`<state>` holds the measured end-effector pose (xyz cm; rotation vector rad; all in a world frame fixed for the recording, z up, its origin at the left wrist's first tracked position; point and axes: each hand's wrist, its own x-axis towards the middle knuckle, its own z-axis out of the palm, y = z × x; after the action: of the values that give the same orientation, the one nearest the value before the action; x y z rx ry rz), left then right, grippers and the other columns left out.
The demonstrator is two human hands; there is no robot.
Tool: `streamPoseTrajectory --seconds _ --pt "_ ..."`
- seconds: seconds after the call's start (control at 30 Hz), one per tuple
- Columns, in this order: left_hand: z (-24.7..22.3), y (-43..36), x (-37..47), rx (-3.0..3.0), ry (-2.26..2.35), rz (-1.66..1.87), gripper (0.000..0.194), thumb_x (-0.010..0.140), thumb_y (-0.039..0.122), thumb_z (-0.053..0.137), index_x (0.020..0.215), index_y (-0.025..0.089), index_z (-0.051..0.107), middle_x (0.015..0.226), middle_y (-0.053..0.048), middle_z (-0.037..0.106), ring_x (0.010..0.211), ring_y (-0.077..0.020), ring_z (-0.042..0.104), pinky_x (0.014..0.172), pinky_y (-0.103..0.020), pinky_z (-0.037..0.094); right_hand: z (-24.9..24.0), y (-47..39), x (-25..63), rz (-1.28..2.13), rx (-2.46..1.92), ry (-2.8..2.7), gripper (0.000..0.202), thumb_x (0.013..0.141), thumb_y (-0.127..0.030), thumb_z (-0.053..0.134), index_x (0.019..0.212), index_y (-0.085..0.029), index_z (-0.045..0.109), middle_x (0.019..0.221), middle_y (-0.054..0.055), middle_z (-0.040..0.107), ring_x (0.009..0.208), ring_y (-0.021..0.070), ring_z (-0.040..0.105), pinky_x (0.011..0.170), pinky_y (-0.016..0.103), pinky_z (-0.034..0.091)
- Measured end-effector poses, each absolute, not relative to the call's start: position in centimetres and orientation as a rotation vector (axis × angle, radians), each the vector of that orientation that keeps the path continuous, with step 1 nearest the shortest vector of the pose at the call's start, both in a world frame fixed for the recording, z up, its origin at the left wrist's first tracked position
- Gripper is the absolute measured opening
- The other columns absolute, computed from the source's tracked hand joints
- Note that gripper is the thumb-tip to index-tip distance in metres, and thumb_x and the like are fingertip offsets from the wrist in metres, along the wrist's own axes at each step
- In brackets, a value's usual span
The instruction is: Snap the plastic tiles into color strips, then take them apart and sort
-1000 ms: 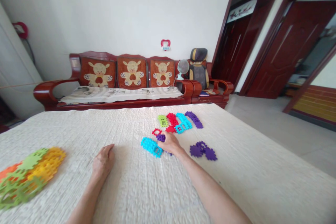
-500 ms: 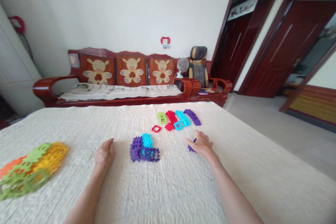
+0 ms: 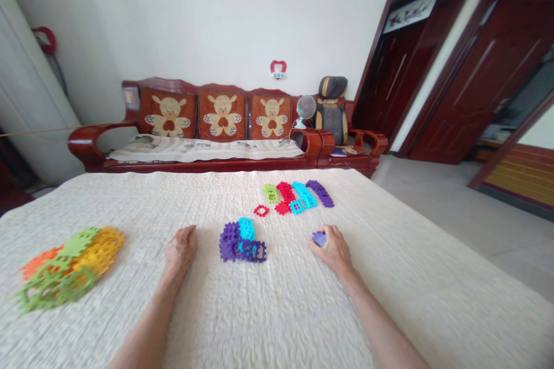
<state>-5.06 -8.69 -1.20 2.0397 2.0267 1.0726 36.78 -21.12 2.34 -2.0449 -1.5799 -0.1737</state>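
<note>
My right hand [image 3: 332, 247] is closed on a purple piece [image 3: 319, 238], gripped between thumb and fingers at the right of the cream cloth. My left hand [image 3: 182, 248] rests on the cloth with its fingers curled together; nothing shows in it. Between the hands lies a pile of purple pieces [image 3: 229, 241] with a light blue piece [image 3: 246, 229] at its top. Farther back are green [image 3: 270, 194], red [image 3: 285, 191], light blue [image 3: 310, 199] and purple [image 3: 320, 193] pieces in short rows. A red ring-shaped piece [image 3: 261, 211] lies in front of them.
Orange, yellow [image 3: 101, 251] and green [image 3: 56, 288] pieces are heaped at the left of the cloth-covered table [image 3: 268, 323]. Behind the table stands a wooden sofa [image 3: 89, 141] with bear cushions, beside a small fan [image 3: 306, 107] and a chair.
My right hand's fingers have closed round the purple piece, which now looks tilted up. The whole view has shifted slightly, moving the scene a little to the right.
</note>
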Motion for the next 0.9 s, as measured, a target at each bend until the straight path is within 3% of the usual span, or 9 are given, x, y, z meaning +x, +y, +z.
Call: streamPoseTrajectory --seconds 0.23,0.37,0.6,0.7,0.83,0.9 --pt "-1.1 -8.7 -5.2 2.057 2.018 1.056 0.037 0.082 0.026 0.039 0.101 0.012 0.068 0.104 -0.012 0.068 0.094 -0.0226 0.064 0.085 -0.035 0.05 2.8 -21.4 37.2 -0.141 -2.072 -1.557 0.024 0.074 -0.04 0.054 0.091 -0.023 0.057 0.093 0.003 0.058 0.082 0.017 0.057 0.071 0.027 0.04" --pt "-1.3 -8.6 -5.3 2.074 2.014 1.06 0.035 0.082 0.025 0.04 0.1 0.014 0.068 0.104 -0.01 0.068 0.094 -0.0213 0.063 0.085 -0.033 0.049 3.3 -20.6 37.4 -0.041 -2.128 -1.494 0.02 0.071 -0.036 0.056 0.085 -0.022 0.059 0.088 0.003 0.062 0.08 0.0168 0.059 0.069 0.026 0.041" --pt "-1.1 -8.6 -5.3 2.012 2.032 1.035 0.035 0.082 0.026 0.039 0.1 0.015 0.067 0.105 -0.009 0.067 0.095 -0.0216 0.063 0.087 -0.034 0.048 4.9 -17.2 29.6 0.469 -1.88 -1.324 0.019 0.069 -0.036 0.059 0.082 -0.022 0.061 0.065 -0.003 0.064 0.061 0.0141 0.06 0.058 0.024 0.044" --pt "-0.5 -8.9 -5.3 1.883 2.081 1.049 0.035 0.083 0.027 0.04 0.103 0.017 0.066 0.103 -0.009 0.067 0.092 -0.0223 0.063 0.084 -0.035 0.049 5.7 -15.9 23.4 0.472 -1.751 -1.4 0.018 0.067 -0.036 0.063 0.079 -0.023 0.061 0.074 -0.001 0.065 0.073 0.016 0.061 0.069 0.027 0.047" --pt "-0.1 -9.1 -5.6 1.787 2.059 1.096 0.033 0.084 0.03 0.041 0.104 0.019 0.065 0.102 -0.008 0.068 0.095 -0.0241 0.063 0.085 -0.038 0.049 6.4 -14.8 19.1 0.469 -1.328 -1.616 0.038 0.067 -0.041 0.066 0.1 -0.023 0.059 0.105 0.004 0.061 0.092 0.0177 0.059 0.083 0.03 0.047" --pt "0.0 -9.1 -5.7 1.769 2.06 1.086 0.033 0.085 0.031 0.04 0.104 0.02 0.065 0.105 -0.008 0.068 0.098 -0.0253 0.062 0.088 -0.04 0.049 6.2 -13.9 20.5 0.336 -1.234 -1.625 0.034 0.072 -0.035 0.062 0.103 -0.023 0.057 0.109 0.005 0.059 0.099 0.0181 0.056 0.088 0.032 0.045"
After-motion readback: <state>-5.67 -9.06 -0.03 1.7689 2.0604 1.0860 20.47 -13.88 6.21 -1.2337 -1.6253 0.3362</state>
